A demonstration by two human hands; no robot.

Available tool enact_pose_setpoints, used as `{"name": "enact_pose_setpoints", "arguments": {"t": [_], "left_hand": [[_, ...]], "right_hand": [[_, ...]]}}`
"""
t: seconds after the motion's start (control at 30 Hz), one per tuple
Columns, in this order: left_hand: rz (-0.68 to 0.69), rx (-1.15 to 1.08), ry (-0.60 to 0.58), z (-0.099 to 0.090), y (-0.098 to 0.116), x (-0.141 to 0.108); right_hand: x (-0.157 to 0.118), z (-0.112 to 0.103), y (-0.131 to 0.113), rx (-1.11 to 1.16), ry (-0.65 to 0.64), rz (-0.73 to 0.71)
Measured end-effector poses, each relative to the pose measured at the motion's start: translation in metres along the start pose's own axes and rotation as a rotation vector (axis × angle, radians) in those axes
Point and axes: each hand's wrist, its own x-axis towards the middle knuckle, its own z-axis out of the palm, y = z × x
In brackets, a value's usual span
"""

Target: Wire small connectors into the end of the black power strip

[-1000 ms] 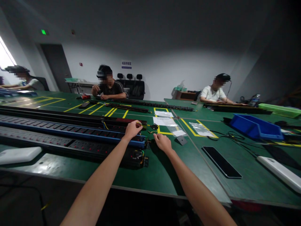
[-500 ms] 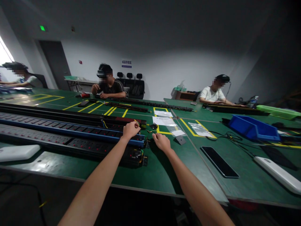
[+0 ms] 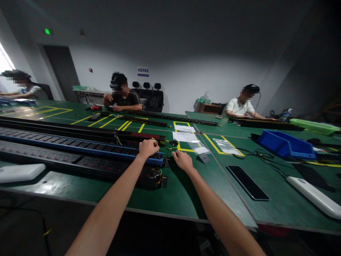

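Note:
Long power strips with rows of sockets lie side by side on the left of the green table. At the right end of the blue-edged power strip [image 3: 93, 145], my left hand [image 3: 147, 148] is closed, with a thin yellow wire [image 3: 154, 139] at its fingertips. Just right of that end, my right hand [image 3: 182, 159] is closed in a pinch; what it holds is too small to make out. Nearer to me lies a black power strip [image 3: 106, 165] with bare wires at its open end. A small black bracket [image 3: 174, 142] lies beyond my hands.
Right of my hands are a grey metal plate [image 3: 204, 158], a phone [image 3: 247, 182], a white power bank [image 3: 314, 196], cables and a blue bin [image 3: 287, 144]. Papers [image 3: 185, 137] lie ahead. Another white block [image 3: 22, 173] sits at left. Several people sit across the table.
My hands stay almost in place at the strip's end, with only slight finger movement. The view has shifted very slightly.

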Motion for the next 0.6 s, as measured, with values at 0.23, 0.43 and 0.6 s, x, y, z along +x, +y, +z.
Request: {"name": "enact_pose_setpoints", "arguments": {"t": [0.23, 0.43, 0.6], "left_hand": [[0.026, 0.053, -0.009, -0.0002, -0.0008, -0.0004], [0.04, 0.084, -0.025, 0.0007, -0.0013, -0.0017], [0.039, 0.106, -0.039, -0.0008, -0.0001, -0.0027]], "right_hand": [[-0.0008, 0.002, 0.0012, 0.0, 0.012, -0.016], [-0.001, 0.0029, 0.0009, -0.001, 0.009, -0.027], [-0.0017, 0.0001, -0.0015, -0.024, -0.015, -0.014]]}}
